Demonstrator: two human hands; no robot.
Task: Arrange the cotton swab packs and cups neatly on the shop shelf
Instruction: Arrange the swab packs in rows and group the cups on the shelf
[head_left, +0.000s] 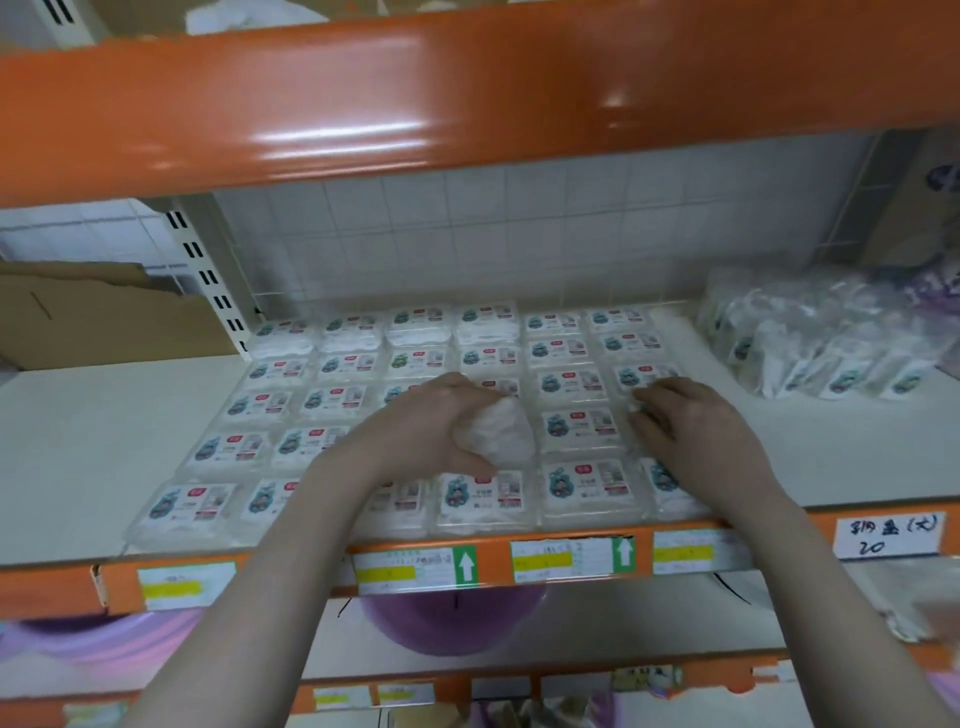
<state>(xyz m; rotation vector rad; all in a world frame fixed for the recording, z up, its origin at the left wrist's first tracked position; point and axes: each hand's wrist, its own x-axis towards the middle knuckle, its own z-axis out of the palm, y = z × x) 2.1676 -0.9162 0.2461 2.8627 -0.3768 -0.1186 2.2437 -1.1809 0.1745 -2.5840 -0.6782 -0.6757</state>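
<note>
At frame centre my left hand (441, 421) clamps its fingers round a white cotton swab pack (498, 431), long axis running front to back, just above the grid of packs (576, 431). My right hand (685, 426), fingers loosely curled, rests on the rightmost column, nearer the gap.

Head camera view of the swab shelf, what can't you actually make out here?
- Pack labels: print too blurred to read.
- Packs under the left hand and right hand: covered by hands and forearms.
- White bundle in the left hand: mostly hidden by fingers.
- Clear bags at right: contents blurred.
</note>
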